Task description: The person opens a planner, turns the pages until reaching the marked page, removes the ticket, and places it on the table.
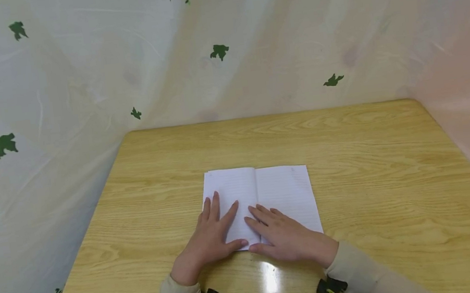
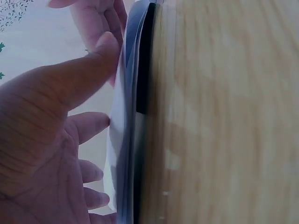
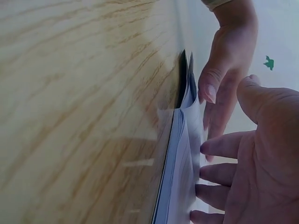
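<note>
An open notebook [image 1: 283, 187] with white ruled pages lies flat on the wooden table. Spread over its left page is my left hand [image 1: 211, 236], fingers apart and the thumb near the bottom edge. My right hand [image 1: 286, 235] rests across the lower part of the right page, its fingertips reaching over the centre fold. Both hands are close together, with nothing gripped. In the left wrist view, the fingertips meet the page and the stacked sheets [image 2: 122, 140] show edge-on above a dark cover. The right wrist view shows the notebook's lower edge [image 3: 175, 172] and the pages rising slightly towards the fold.
The wooden table [image 1: 396, 186] extends around the notebook on all sides. A pale curtain [image 1: 269, 65] with green leaf-like shapes hangs behind the table and along both sides. Dark straps [image 1: 331, 288] sit at the cuffs of the beige sleeves [image 1: 362, 272].
</note>
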The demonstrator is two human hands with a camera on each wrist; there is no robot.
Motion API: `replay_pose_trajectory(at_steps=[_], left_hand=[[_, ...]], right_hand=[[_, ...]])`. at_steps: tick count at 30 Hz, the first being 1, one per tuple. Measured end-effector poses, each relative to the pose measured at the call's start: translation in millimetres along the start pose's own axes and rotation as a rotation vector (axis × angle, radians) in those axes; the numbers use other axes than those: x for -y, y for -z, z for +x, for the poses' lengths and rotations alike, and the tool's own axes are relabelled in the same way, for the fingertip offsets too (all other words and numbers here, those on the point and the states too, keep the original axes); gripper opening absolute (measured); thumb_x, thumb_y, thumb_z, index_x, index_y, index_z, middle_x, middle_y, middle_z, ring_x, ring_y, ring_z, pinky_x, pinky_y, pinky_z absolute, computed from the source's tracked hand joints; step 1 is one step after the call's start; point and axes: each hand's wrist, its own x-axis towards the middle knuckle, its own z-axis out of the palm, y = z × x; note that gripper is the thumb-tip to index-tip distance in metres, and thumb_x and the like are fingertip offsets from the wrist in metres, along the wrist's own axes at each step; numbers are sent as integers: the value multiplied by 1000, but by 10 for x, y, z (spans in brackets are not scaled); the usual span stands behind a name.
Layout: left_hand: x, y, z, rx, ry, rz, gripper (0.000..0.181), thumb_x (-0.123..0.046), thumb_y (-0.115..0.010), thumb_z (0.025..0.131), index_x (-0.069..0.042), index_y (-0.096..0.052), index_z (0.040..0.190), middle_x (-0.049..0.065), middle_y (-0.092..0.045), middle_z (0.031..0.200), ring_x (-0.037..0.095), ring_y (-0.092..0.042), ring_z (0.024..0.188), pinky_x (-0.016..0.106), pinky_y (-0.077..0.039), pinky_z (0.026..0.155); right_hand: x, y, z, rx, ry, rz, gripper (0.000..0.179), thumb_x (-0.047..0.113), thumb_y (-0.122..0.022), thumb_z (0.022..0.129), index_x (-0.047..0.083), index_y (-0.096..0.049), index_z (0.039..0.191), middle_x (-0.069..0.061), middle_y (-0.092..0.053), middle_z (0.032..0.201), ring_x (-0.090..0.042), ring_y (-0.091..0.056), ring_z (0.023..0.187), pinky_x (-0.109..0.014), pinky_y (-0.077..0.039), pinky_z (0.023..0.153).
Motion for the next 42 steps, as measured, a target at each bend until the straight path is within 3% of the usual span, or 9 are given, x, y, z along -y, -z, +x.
replay_pose_trajectory(at_steps=[12, 19, 24, 30, 37, 42], left_hand=[[-14, -18, 1, 63, -10, 42, 80, -54, -68, 85, -23, -38, 152, 26, -13, 158, 55, -5, 141, 71, -13, 107], [-9, -25, -7, 74, -16, 45, 79, -53, -68, 85, -22, -38, 151, 25, -13, 159, 56, -6, 141, 70, -15, 107], [-10, -23, -4, 75, -11, 36, 79, -52, -69, 85, -22, -38, 151, 24, -14, 159, 55, -5, 141, 69, -15, 108], [-11, -21, -5, 81, -10, 34, 79, -51, -69, 85, -22, -38, 152, 25, -14, 159, 55, -5, 141, 69, -15, 108], [-22, -4, -12, 88, -10, 30, 80, -52, -69, 85, -21, -37, 152, 25, -13, 159, 54, -4, 141, 69, -14, 108], [-31, 7, -13, 90, -11, 27, 81, -52, -69, 85, -21, -36, 152, 25, -13, 159, 54, -4, 141, 70, -14, 108]], right_hand=[[-85, -9, -2, -1, 63, -57, 58, 49, -33, 104, 11, -45, 147, -11, -30, 157, -34, -19, 146, -56, -21, 114], [-220, 43, 21, -125, 80, -8, 52, 39, -53, 100, 8, -51, 142, -14, -41, 151, -38, -33, 140, -52, -29, 111], [-390, 97, 31, -217, 18, -28, 55, 36, -64, 94, 6, -53, 139, -18, -42, 149, -41, -34, 138, -55, -30, 110], [-635, 188, 32, -256, -106, -66, 65, 36, -69, 90, 4, -47, 143, -22, -38, 150, -45, -32, 138, -63, -28, 107], [-943, 299, 83, -243, -260, -118, 78, 40, -71, 88, -1, -39, 146, -27, -35, 150, -49, -31, 136, -67, -26, 106], [-1108, 384, 116, -186, -357, -82, 88, 45, -72, 86, -4, -33, 148, -30, -32, 150, -50, -27, 138, -69, -23, 105]])
